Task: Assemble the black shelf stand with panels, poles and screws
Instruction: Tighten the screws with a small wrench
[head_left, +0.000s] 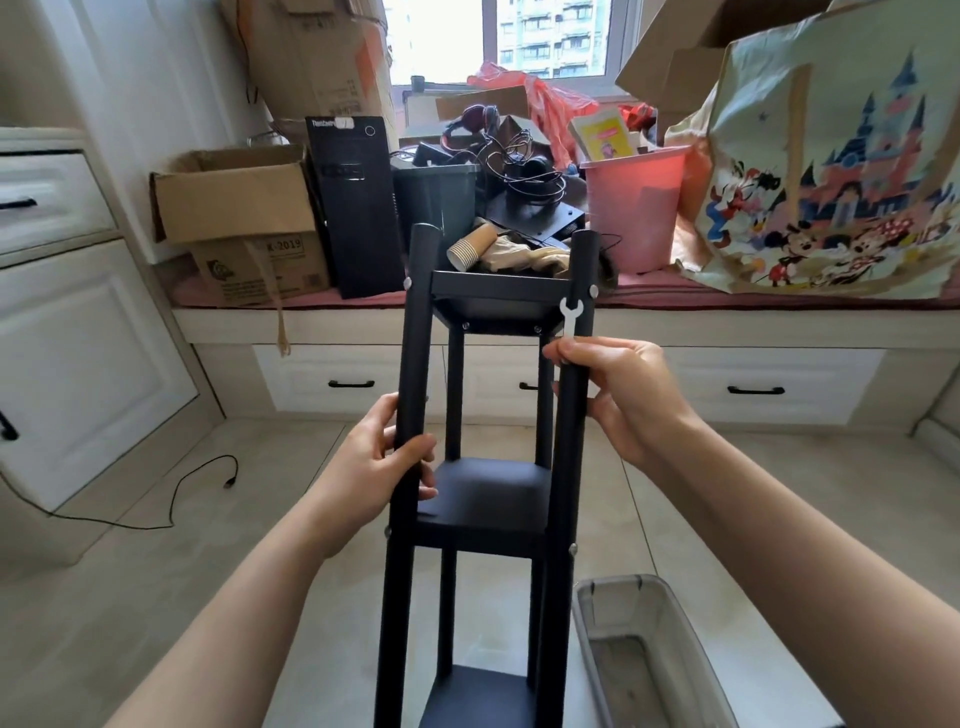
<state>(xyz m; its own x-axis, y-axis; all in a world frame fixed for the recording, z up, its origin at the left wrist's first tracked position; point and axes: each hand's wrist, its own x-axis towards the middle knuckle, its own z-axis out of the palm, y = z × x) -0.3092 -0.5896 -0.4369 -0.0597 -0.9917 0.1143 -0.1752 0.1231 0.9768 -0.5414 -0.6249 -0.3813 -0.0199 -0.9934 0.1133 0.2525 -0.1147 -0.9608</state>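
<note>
The black shelf stand (488, 499) is held up in front of me, tilted away, with three square panels bolted between four black poles. My left hand (379, 467) grips the near left pole (410, 405) around its middle. My right hand (618, 389) curls round the near right pole (571, 441) and also pinches a small white wrench (570, 318), whose open jaw points up beside the top panel (493, 301). Silver screw heads (408, 283) show at the pole joints.
A clear plastic bin (654, 660) stands on the tiled floor at lower right. Behind the stand, a window bench carries cardboard boxes (234, 208), a black computer tower (358, 208), a pink bucket (634, 208) and a printed bag (831, 171). White cabinets (78, 364) line the left; a cable lies on the floor.
</note>
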